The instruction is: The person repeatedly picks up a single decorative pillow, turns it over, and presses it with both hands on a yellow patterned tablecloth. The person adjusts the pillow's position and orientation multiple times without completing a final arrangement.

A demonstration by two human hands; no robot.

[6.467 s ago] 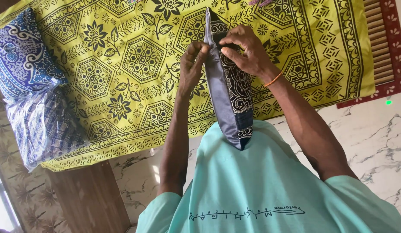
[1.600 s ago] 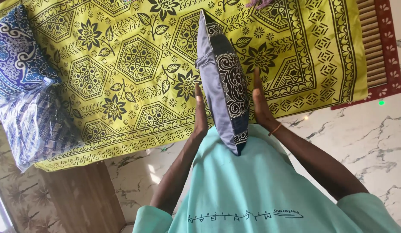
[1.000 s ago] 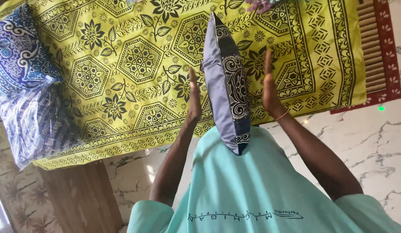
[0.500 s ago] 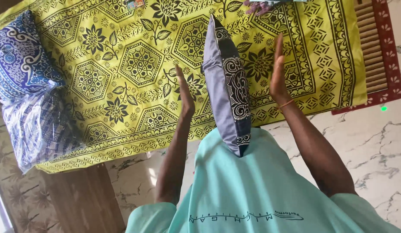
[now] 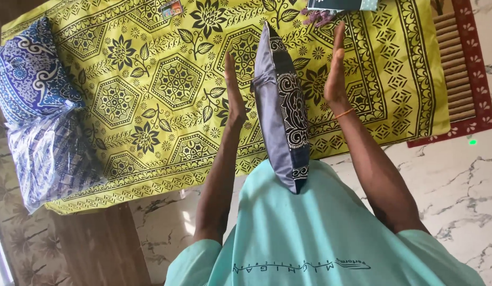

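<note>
Grey-and-black patterned cushion [image 5: 280, 106]: judged soft, light, best pressed at both broad faces. Left hand [image 5: 232, 87] and right hand [image 5: 335, 69] are held flat, open, flanking it, nothing gripped.

In front of me is a bed covered with a yellow cotton sheet printed with black flowers [image 5: 166, 85]. At nine o'clock on it lies a blue and white patterned pillow [image 5: 29, 74], touching a clear plastic bag of blue cloth [image 5: 50, 159] just below it.
</note>
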